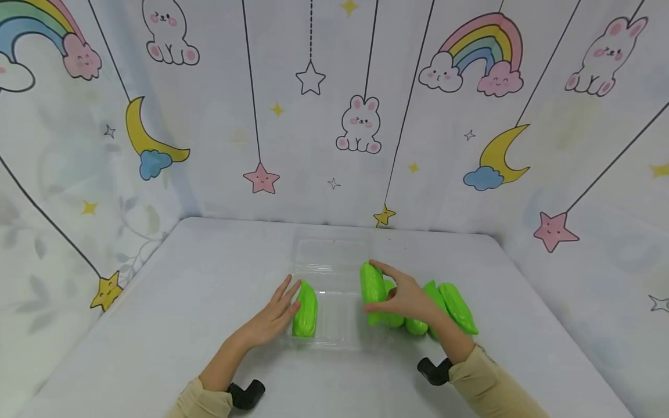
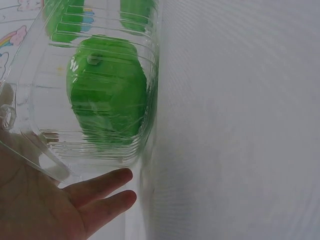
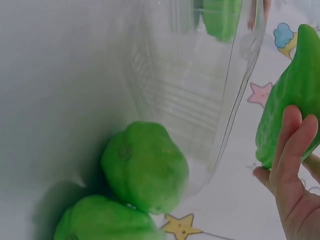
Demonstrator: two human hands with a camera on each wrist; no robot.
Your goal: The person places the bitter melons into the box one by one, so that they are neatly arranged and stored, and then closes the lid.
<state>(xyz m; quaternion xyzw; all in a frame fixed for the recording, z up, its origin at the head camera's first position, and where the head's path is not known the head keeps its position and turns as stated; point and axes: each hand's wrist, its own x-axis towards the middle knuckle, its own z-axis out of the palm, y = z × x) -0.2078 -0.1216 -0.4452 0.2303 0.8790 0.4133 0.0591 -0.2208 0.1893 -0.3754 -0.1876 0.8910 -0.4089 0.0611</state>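
Right hand (image 1: 405,297): gripping one green piece (image 1: 372,285), fingers at its far end, thumb toward the near end. Piece is raised off the table (image 1: 157,302), in line with the right edge of the clear container (image 1: 331,332) from the head view. Right wrist view shows it apart from the rim, not resting on it.

Left hand (image 1: 269,321): not grasping anything, fingers fairly straight, at the container's left wall. Looks like contact there; can't confirm how firm.

Key relation: container floor is left of and below the right hand, just past the right wall. Held piece's long axis reads roughly near-far from the head view, about parallel to the boxed piece (image 1: 306,312) at the left end. Real tilt of the held one: can't tell. Right hand is the nearer one to the container's right half; left hand is on the opposite side, beside the boxed piece.

My read: sideways travel left is short, wall height is the constraint. Keep the low end above the rim or it could snag.

Also: lid (image 1: 331,254) folded open on the far side. Loose pieces (image 1: 457,309) bunched on the table to the right, partly behind the right hand and forearm, so no exact count.
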